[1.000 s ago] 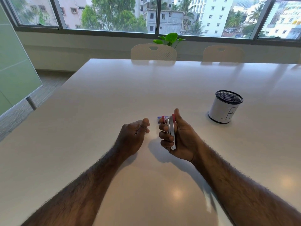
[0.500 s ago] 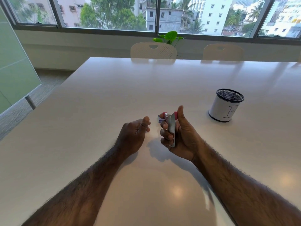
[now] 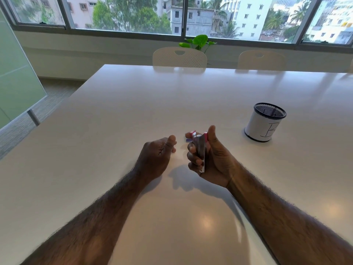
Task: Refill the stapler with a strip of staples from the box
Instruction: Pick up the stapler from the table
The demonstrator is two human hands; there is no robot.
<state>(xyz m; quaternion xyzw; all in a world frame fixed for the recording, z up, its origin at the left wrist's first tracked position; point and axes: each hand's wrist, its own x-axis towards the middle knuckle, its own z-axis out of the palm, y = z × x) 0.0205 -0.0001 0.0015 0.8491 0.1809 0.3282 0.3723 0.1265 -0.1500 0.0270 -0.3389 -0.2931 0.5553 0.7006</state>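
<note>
My right hand [image 3: 214, 161] grips a small stapler [image 3: 201, 150] with a grey metal body and pink ends, held upright above the white table [image 3: 114, 131], thumb up along its right side. Just behind it a small pink and purple staple box [image 3: 189, 138] lies on the table, mostly hidden by my fingers. My left hand [image 3: 155, 155] rests on the table a little to the left, fingers curled loosely, thumb and forefinger close together. Whether they hold a staple strip I cannot tell.
A white pen cup [image 3: 264, 124] with a black mesh rim stands on the table to the right. Two pale chairs [image 3: 179, 57] are pushed in at the table's far edge, with a green plant [image 3: 198, 41] behind them under the window.
My right hand has tilted the stapler slightly and lifted it a touch toward the box. My left hand has stayed in place.
</note>
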